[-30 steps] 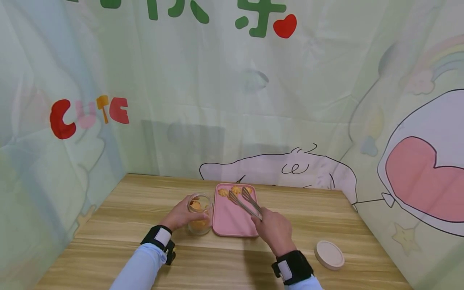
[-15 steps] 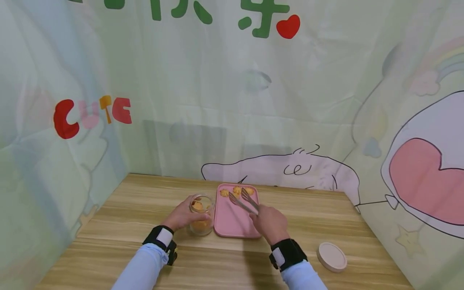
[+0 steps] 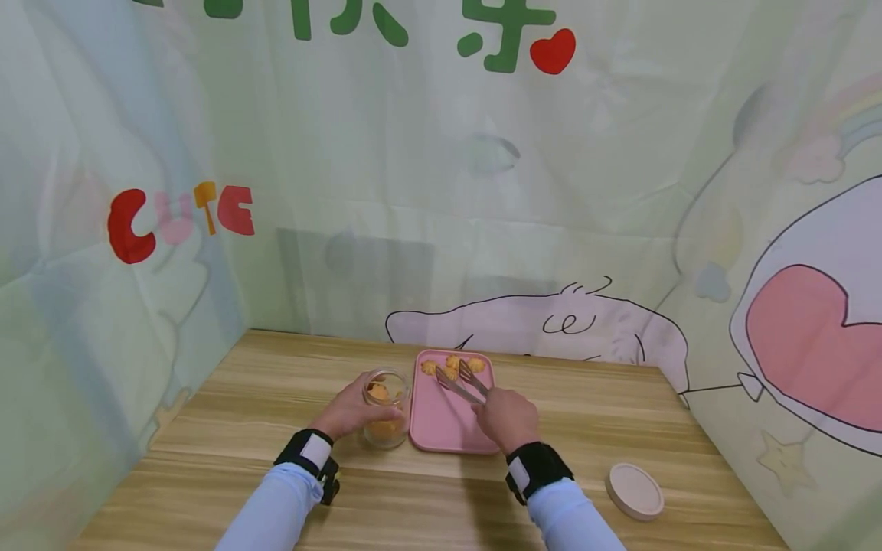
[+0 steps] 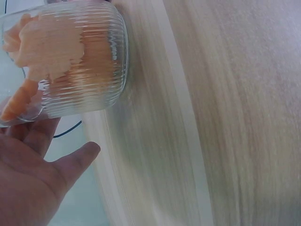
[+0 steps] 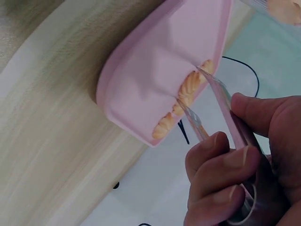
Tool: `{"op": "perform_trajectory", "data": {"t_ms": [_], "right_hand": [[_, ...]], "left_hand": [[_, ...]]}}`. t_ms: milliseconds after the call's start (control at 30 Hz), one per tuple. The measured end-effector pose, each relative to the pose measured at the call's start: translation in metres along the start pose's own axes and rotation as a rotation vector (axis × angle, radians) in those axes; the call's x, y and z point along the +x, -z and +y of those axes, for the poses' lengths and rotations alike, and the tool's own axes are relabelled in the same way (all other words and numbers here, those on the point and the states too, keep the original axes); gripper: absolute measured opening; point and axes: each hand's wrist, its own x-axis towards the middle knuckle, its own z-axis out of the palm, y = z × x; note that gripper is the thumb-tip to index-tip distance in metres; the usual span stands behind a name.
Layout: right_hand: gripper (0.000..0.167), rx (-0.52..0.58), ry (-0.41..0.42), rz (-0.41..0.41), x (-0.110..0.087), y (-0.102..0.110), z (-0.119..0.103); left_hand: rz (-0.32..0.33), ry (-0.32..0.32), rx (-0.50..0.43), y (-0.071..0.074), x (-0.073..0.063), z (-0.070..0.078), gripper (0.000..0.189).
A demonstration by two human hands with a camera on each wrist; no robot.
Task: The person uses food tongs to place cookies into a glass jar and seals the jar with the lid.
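Observation:
My left hand (image 3: 354, 411) holds a clear glass jar (image 3: 386, 435), its thumb across the front and the other fingers behind. Piped cookies (image 4: 51, 47) are inside the ribbed jar, which stands upright and open-topped on the table. With my right hand (image 3: 510, 420) I grip metal tongs (image 3: 456, 386), thumb on one arm and fingers around the other. Their tips are spread at several golden cookies (image 5: 189, 87) lined up at the far end of a pink tray (image 3: 448, 428). Whether the tips touch a cookie I cannot tell.
A pale round lid (image 3: 635, 491) lies on the wooden table (image 3: 386, 505), to the right of my right forearm. The jar stands close beside the tray's left edge. A printed cloth backdrop (image 3: 331, 283) rises behind the table and at both sides.
My right hand has shifted slightly left, and the tongs' tips have come a little closer together at the cookies. The left hand keeps its hold on the jar. The head view has shifted slightly.

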Motion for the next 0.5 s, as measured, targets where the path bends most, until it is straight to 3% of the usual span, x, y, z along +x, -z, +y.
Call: {"op": "perform_trajectory", "data": {"t_ms": [133, 500], "right_hand": [[0.035, 0.04, -0.025, -0.026, 0.003, -0.004, -0.001], [0.03, 0.028, 0.018, 0.015, 0.003, -0.012, 0.0]], "left_hand": [[0.002, -0.009, 0.006, 0.0, 0.001, -0.003, 0.092], [0.001, 0.006, -0.004, 0.0, 0.0, -0.001, 0.094]]}}
